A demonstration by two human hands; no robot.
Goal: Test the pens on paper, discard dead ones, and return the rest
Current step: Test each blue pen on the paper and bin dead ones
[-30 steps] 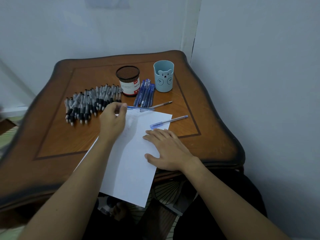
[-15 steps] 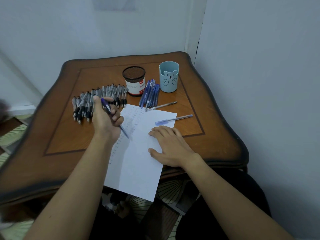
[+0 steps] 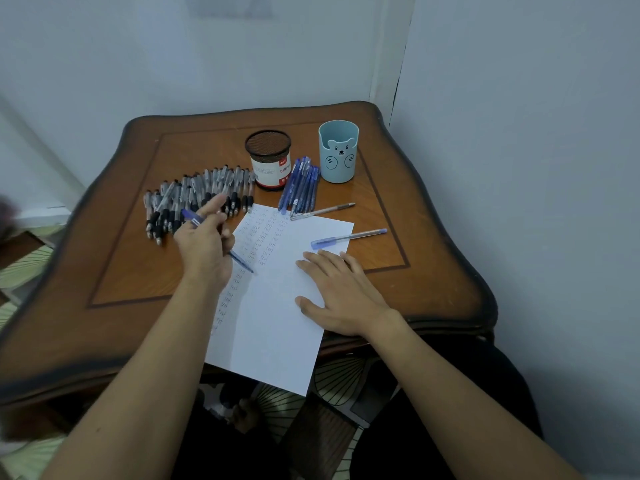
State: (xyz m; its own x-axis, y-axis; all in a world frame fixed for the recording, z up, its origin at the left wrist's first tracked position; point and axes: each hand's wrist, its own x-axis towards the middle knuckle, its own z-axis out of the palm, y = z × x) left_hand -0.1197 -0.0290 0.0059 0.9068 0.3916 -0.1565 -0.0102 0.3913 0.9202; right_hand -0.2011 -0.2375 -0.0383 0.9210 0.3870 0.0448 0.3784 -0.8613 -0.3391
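The left grip (image 3: pixel 204 244) has picked up a blue pen (image 3: pixel 242 263) and holds it, tip at the paper (image 3: pixel 277 323). The right grip (image 3: pixel 339 292) lies flat on the paper. The test comes next.

Table (image 3: pixel 214 341): glossy varnished wood. Sheet (image 3: pixel 273 327): matt white paper. Holder (image 3: pixel 268 147), twelve o'clock: black metal mesh. Bear cup (image 3: pixel 337 168): smooth matt plastic.

**Bare wood at the sides, clutter at the back**

The worktop (image 3: pixel 114 258) shows bare wood left of the paper (image 3: pixel 273 327) and along its right edge. At the back, black-grip pens (image 3: pixel 194 199), mesh cup (image 3: pixel 268 161), blue pens (image 3: pixel 301 185) and bear cup (image 3: pixel 338 152) form a row. A capped pen (image 3: pixel 348 237) and a slim pen (image 3: pixel 323 211) lie at the paper's far right corner.
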